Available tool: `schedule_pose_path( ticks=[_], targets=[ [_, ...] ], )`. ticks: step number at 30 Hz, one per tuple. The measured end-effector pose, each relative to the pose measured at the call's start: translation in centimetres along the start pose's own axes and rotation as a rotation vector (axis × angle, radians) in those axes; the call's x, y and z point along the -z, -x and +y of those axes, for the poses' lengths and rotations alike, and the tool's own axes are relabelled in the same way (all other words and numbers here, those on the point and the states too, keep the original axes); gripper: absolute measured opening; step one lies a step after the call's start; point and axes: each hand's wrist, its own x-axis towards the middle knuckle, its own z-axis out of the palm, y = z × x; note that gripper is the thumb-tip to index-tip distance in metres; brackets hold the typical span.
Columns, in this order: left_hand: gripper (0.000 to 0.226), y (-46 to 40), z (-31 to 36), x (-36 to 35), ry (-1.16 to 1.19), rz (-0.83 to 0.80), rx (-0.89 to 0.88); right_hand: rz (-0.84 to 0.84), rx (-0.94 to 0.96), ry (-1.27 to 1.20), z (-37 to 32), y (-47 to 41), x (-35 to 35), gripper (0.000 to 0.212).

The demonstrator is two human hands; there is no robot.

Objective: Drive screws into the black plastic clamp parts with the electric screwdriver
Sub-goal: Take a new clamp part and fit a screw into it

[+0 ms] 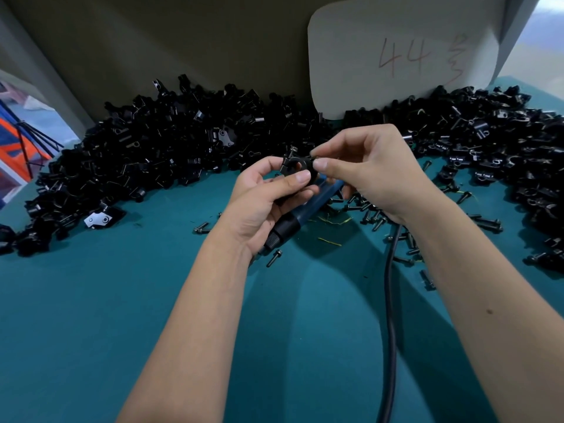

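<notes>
A black plastic clamp part [297, 167] is held above the teal table, between both hands. My left hand [265, 203] grips it from the left with thumb and fingers. My right hand [372, 169] pinches its right side, where a small screw seems to sit between thumb and forefinger. The electric screwdriver [300, 216], blue with a black collar, lies slanted under both hands; my right hand's lower fingers curl over its upper end. Its black cable [390, 300] runs down toward me.
A large heap of black clamp parts [152, 154] fills the back left, another heap [494, 141] the back right. Loose black screws [375, 218] lie scattered under my right wrist. A pale card marked "44" [403, 56] leans on the cardboard wall.
</notes>
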Motion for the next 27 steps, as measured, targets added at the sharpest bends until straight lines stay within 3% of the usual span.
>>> schedule_pose_path(
  ticks=[8,15,20,27],
  targets=[
    [0.036,0.0,0.3,-0.7,0.14,-0.088,0.011,-0.003,-0.084,-0.321,-0.3,0.3,-0.6,0.013],
    [0.026,-0.3,-0.8,-1.6,0.13,-0.074,-0.017,0.203,-0.117,-0.247,-0.2,0.2,-1.9,0.032],
    [0.026,-0.8,-1.0,-1.6,-0.083,0.022,-0.103,0.072,-0.14,-0.307,-0.4,0.4,-2.0,0.018],
    [0.035,-0.7,-1.6,-1.7,-0.472,0.086,-0.308,0.236,-0.113,-0.351,-0.6,0.3,-3.6,0.006]
  ],
)
